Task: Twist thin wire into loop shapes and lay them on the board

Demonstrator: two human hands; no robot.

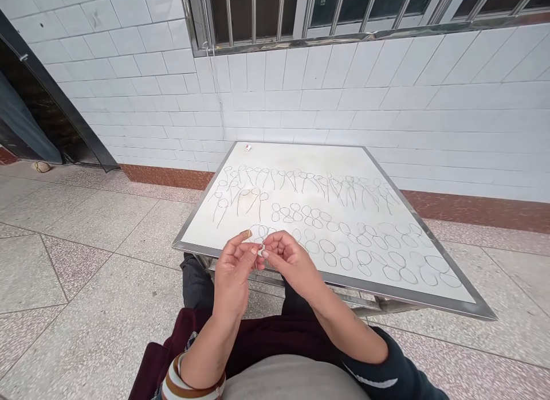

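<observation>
My left hand (pixel 235 265) and my right hand (pixel 292 261) meet fingertip to fingertip just over the table's near edge. Between them they pinch a thin, pale cord (pixel 256 266), with a short piece hanging under the fingers; most of it is hidden. A brownish covering wraps one fingertip of my left hand. Just beyond my hands, on the white tabletop (pixel 296 156), lie thin dark cord loops (pixel 329 259), many of them in touching pairs. Farther back, other loops with straight tails (pixel 262 208) lie in rows.
A grey metal rim (pixel 408 300) borders the table. Near its far left corner sits a small red-and-white item (pixel 248 148). Behind stands a white tiled wall (pixel 275 113) with a barred window (pixel 309 16). At left is a dark doorway (pixel 43 102).
</observation>
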